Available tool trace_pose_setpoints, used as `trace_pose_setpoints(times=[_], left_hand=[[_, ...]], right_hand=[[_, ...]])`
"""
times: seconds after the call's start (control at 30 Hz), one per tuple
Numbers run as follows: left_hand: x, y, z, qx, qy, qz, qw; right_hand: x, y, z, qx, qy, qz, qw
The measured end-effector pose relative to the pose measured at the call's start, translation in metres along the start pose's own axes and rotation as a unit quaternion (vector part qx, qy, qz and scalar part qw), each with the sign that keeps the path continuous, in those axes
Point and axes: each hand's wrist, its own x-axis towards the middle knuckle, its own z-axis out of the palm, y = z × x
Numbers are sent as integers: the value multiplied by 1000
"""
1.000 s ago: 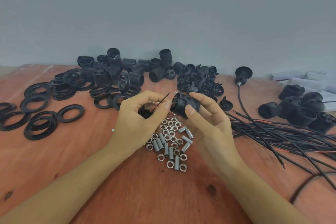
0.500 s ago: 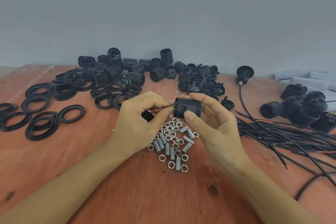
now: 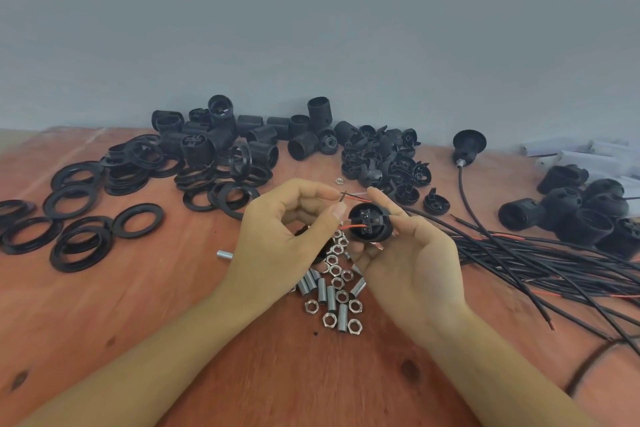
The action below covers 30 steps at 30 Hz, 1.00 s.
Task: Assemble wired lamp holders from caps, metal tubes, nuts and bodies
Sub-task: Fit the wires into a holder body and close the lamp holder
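Note:
My right hand (image 3: 408, 260) grips a black lamp holder body (image 3: 369, 222) above the table, its terminal end turned toward me. A red wire (image 3: 351, 227) runs into that end. My left hand (image 3: 284, 236) pinches a red and a black wire end (image 3: 346, 196) between thumb and forefinger just left of the body. Something dark is half hidden under the left palm. Below both hands lies a heap of metal nuts and threaded tubes (image 3: 334, 295). One lone tube (image 3: 224, 255) rests left of my left wrist.
Black rings (image 3: 83, 215) are spread at the left. Threaded black bodies (image 3: 263, 135) and caps (image 3: 384, 159) pile at the back. A bundle of black and red wires (image 3: 540, 260) fans out at the right, beside assembled holders (image 3: 581, 211) and a wired cap (image 3: 468, 146).
My right hand has turned the body from lying sideways so that its terminal end faces me. My left hand has lifted the wire ends higher.

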Motion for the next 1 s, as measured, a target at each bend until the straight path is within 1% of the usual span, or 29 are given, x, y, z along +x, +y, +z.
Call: trace_pose_setpoints(times=[0.17,0.37,0.5,0.7,0.83,1.0], left_hand=[[-3,1,0,15,-21,-6,1000],[-2,2,-1,85,-51,53,994],[-1,0,-2,100,-56,69,991],[0,0,-3,106,-37,70,991],[0,-1,-4,109,-44,71,991],[1,-1,-5,121,-31,85,988]], right_hand=[[-1,-1,0,-4,4,-3,1000],[-4,-1,4,-54,27,-47,997],[-5,-1,5,-93,38,-73,992],[-6,-1,6,-140,36,-99,985],[-6,-1,6,-159,34,-106,981],[-7,-1,5,-187,25,-121,975]])
